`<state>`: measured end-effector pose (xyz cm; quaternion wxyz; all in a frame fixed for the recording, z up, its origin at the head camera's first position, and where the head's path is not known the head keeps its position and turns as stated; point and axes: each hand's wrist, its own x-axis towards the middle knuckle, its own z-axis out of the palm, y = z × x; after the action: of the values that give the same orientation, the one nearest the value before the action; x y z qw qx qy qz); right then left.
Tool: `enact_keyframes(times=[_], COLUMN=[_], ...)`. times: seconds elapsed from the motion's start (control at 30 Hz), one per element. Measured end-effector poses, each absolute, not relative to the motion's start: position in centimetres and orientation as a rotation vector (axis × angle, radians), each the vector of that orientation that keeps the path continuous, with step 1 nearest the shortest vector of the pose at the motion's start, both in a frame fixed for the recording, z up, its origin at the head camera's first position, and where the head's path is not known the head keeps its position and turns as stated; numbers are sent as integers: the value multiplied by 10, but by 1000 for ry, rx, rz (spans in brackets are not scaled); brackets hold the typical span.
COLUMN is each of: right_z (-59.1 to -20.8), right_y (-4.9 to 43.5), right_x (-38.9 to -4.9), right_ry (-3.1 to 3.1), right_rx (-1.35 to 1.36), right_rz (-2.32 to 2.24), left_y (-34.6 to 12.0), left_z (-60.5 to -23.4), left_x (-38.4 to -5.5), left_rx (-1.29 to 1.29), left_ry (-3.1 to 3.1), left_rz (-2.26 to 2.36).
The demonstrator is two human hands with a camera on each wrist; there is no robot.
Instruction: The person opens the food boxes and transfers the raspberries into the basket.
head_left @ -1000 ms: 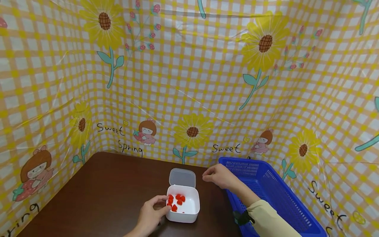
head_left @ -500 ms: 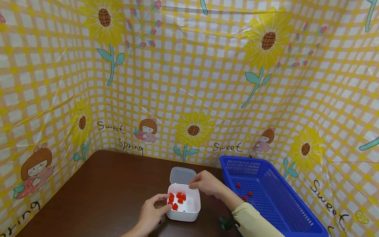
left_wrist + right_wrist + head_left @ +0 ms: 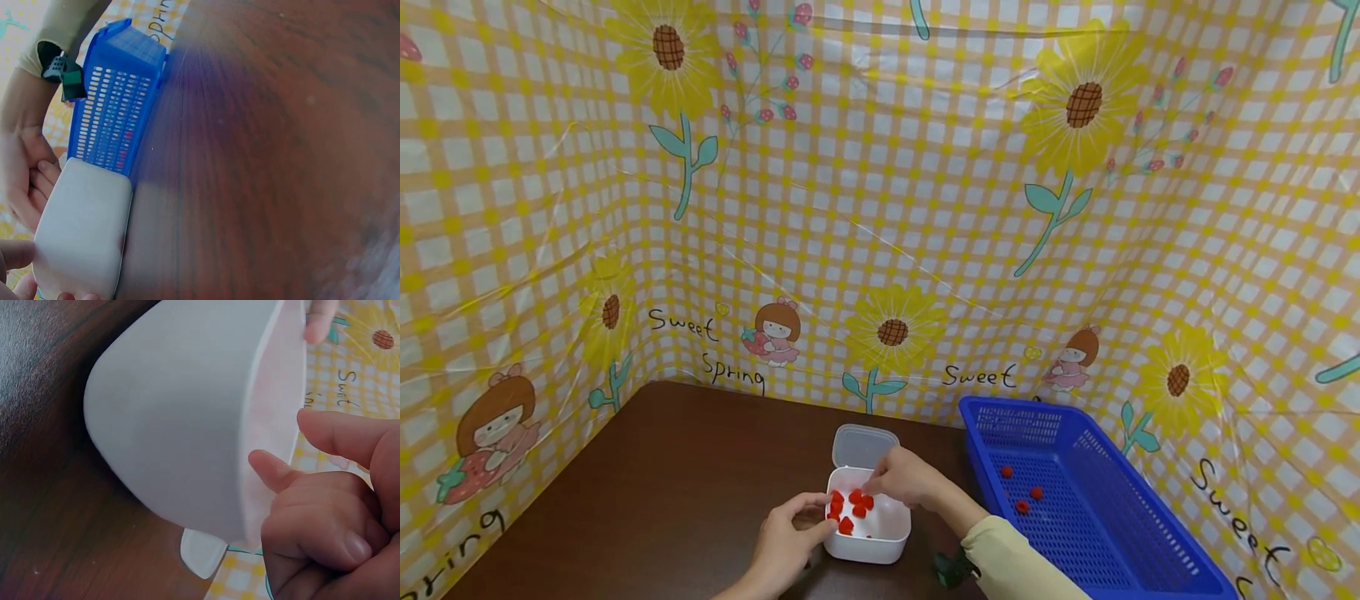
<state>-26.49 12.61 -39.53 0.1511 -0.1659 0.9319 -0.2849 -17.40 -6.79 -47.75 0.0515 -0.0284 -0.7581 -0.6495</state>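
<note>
My left hand (image 3: 786,537) holds the left side of a white plastic box (image 3: 868,550), thumb and fingertips at its rim. Inside the box lie several small red pieces (image 3: 846,525), mostly toward the left. From the right, my right hand (image 3: 910,479) reaches over the rim, fingertips down among the red pieces. In the right wrist view, the thumb (image 3: 337,434) and a pointing fingertip stand apart with nothing seen between them, the other fingers curled in. Behind the box, its translucent lid (image 3: 861,446) is swung back.
A blue perforated basket (image 3: 1105,533) stands on the right, with a few red pieces (image 3: 1022,506) on its floor. The dark brown table (image 3: 685,475) meets checked sunflower-print cloth (image 3: 820,217) at the back and sides. A dark green camera (image 3: 951,568) sits on my right wrist.
My right hand has moved left from beside the basket and down into the box, uncovering the red pieces in the basket. The left hand stays at the box's left side.
</note>
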Motion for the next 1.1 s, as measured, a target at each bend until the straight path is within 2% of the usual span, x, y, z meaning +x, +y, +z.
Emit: enact_keyframes(times=[0.27, 0.73, 1.1], right_z=[-406, -404, -419], right_y=[118, 97, 93], right_x=[-266, -254, -255], right_ry=[2825, 2948, 2968], right_rx=[-607, -413, -453], right_rz=[-583, -212, -193], left_y=[-67, -67, -68], left_z=[-477, -477, -477], left_x=[-173, -173, -172], left_rx=[-69, -80, -111], left_ry=[-2311, -2294, -2287], left_rz=[-1972, -2005, -2002])
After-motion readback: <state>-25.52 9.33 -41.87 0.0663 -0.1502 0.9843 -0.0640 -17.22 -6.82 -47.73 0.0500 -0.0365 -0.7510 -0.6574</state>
